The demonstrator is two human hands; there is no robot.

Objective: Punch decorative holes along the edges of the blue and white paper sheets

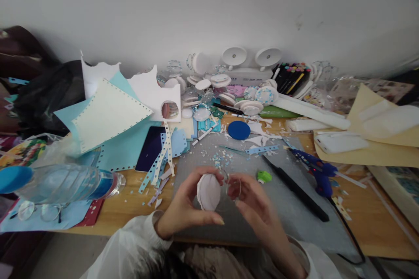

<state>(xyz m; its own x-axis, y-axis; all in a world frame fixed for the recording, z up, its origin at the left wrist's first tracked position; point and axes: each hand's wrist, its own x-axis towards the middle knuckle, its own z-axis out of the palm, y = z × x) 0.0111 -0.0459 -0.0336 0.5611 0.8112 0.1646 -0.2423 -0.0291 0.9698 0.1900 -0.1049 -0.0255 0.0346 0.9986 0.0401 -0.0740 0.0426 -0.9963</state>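
My left hand [186,205] grips a round white disc [209,194], standing on its edge between the thumb and fingers. Its rim looks layered and slightly rough. Close by on the right, the curled fingers of my right hand [257,205] hold a thin, clear round piece with a fine rim [240,188]; whether it is a ring or a disc is unclear. Both hands are above a grey mat [225,229]. Small blue and white paper scraps [220,160] lie on the mat just beyond them.
A blue glue gun [319,172], a long black tool [297,192], a small green object [263,176] and a blue round lid [238,130] lie on the right and ahead. A water bottle [65,183], eyeglasses [50,212] and paper sheets [111,117] lie left. White discs [220,80] crowd the back.
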